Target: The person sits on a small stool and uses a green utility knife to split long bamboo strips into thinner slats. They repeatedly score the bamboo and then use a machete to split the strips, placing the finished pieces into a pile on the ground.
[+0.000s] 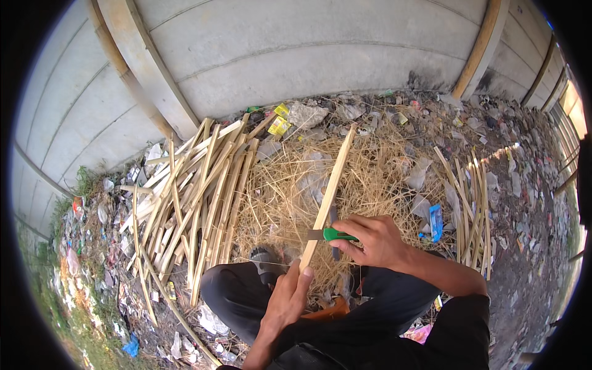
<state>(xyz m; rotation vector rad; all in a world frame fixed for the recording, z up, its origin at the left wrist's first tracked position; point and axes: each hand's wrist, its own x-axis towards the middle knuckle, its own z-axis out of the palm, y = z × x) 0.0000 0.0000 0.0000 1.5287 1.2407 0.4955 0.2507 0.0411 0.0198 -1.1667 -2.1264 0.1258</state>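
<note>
My left hand (pixel 287 298) is closed round the near end of a long, pale bamboo strip (pixel 336 177), which slants up and away to the right. In my right hand (pixel 379 242) is a green-handled knife (pixel 338 235), gripped between thumb and fingers. Its short, dark blade lies across the strip a little beyond my left hand. A narrow dark bar (pixel 333 217) stands just behind the strip, close to the knife; its kind I cannot make out. Shavings of dry, straw-like fibre (pixel 280 203) cover the ground beyond my bent legs.
A large pile of bamboo strips (pixel 213 179) lies to the left. A smaller bundle of thin strips (pixel 473 213) lies to the right, near a blue wrapper (pixel 436 223). A grey concrete wall (pixel 308 55) with posts runs behind. Litter and a pale stone (pixel 306 115) lie along its foot.
</note>
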